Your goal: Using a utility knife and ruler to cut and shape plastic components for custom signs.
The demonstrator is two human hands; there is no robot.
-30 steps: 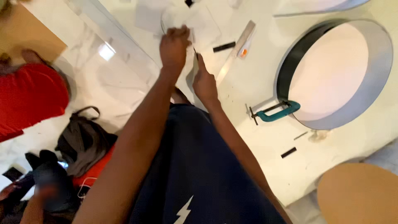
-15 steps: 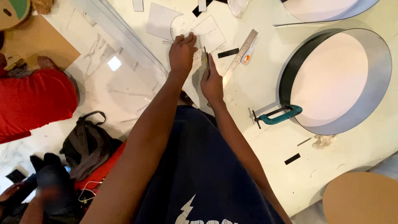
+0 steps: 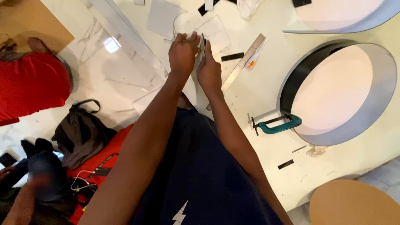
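Both my hands meet over the white table (image 3: 266,175), close together. My left hand (image 3: 182,52) has its fingers curled on the near edge of a pale sheet piece with a rounded top (image 3: 187,23). Beside it, my right hand (image 3: 208,71) pinches a thin dark tool (image 3: 203,42) that stands upright against the same sheet. A white square of paper (image 3: 216,31) lies just beyond the fingers. What kind of tool it is cannot be made out.
A steel ruler (image 3: 243,62) with an orange-and-white cutter (image 3: 251,62) and a black strip (image 3: 232,56) lie to the right. A teal clamp (image 3: 277,124) grips a large grey ring (image 3: 385,96). A person in red (image 3: 29,83), a dark bag (image 3: 81,129) and a brown disc (image 3: 354,204) are on the floor.
My hands have drawn closer together at the sheet's near edge, and the right hand has risen beside the left. The view has shifted slightly.
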